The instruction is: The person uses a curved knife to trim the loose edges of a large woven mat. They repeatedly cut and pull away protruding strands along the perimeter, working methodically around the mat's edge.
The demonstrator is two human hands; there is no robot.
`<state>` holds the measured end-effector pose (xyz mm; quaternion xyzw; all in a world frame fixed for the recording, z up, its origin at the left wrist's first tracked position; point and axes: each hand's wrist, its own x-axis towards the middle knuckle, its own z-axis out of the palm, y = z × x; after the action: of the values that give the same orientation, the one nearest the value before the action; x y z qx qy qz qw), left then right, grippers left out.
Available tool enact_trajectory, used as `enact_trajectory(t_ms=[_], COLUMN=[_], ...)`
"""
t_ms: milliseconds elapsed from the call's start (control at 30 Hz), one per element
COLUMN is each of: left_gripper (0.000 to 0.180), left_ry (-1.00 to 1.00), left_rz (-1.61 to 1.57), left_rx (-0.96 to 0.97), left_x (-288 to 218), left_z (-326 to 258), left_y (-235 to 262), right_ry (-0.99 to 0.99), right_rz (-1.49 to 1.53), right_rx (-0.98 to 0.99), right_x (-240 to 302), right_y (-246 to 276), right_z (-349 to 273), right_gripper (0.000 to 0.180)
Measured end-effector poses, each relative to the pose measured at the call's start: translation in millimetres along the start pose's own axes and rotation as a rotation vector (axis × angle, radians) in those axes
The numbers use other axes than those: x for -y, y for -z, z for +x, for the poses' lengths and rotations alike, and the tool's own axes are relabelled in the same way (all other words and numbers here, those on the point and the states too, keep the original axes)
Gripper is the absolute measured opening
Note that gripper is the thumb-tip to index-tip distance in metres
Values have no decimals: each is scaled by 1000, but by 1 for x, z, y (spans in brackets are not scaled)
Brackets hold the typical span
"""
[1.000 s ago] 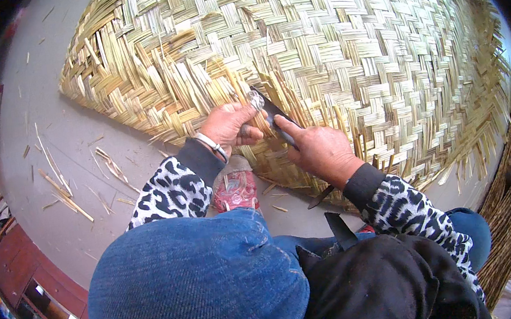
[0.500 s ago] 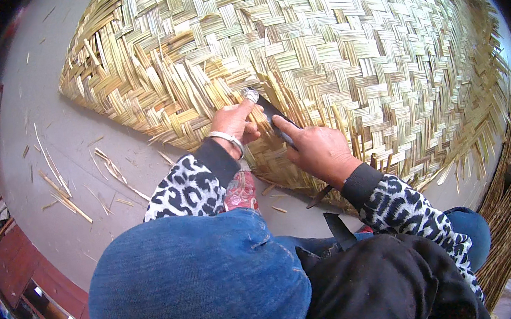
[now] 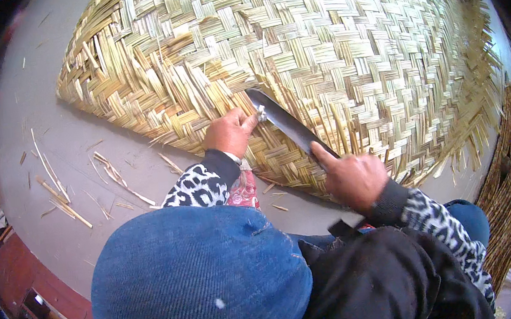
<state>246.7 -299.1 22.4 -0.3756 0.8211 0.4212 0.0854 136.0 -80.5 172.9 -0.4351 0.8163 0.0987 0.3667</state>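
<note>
A large woven reed mat of pale yellow-green strips fills the upper part of the view, with loose strip ends standing up along its near edge. My right hand grips the near end of a long dark blade-like tool, thumb stretched along it. The tool looks hollowed, and its rounded tip lies against the mat. Close to that tip, my left hand is closed in a pinch at the mat's edge strips. A small silvery-white bit shows at its fingertips; what the fingers hold is hidden.
Loose reed scraps lie on the grey floor at left. A dark bundle of thin stalks is at the right. My blue-denim knee and dark-clothed leg are near. Reddish-brown furniture stands lower left.
My right hand has slid back toward the lower right with the tool, exposing more of its length. My left hand has shifted slightly down and left, its fingers curled in more.
</note>
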Motion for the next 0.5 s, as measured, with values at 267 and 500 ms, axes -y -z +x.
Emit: enact_trajectory(t_ms=[267, 500], left_gripper=[23, 47], left_ry=[-24, 238], left_rz=[-275, -995], left_rx=[42, 438], left_x=[-12, -36], left_z=[-9, 6], left_y=[1, -3], right_ry=[-90, -28], right_rz=[267, 1394], right_rx=[66, 361], right_x=[-53, -43], right_y=[58, 78], right_z=[-66, -60], right_gripper=[69, 66])
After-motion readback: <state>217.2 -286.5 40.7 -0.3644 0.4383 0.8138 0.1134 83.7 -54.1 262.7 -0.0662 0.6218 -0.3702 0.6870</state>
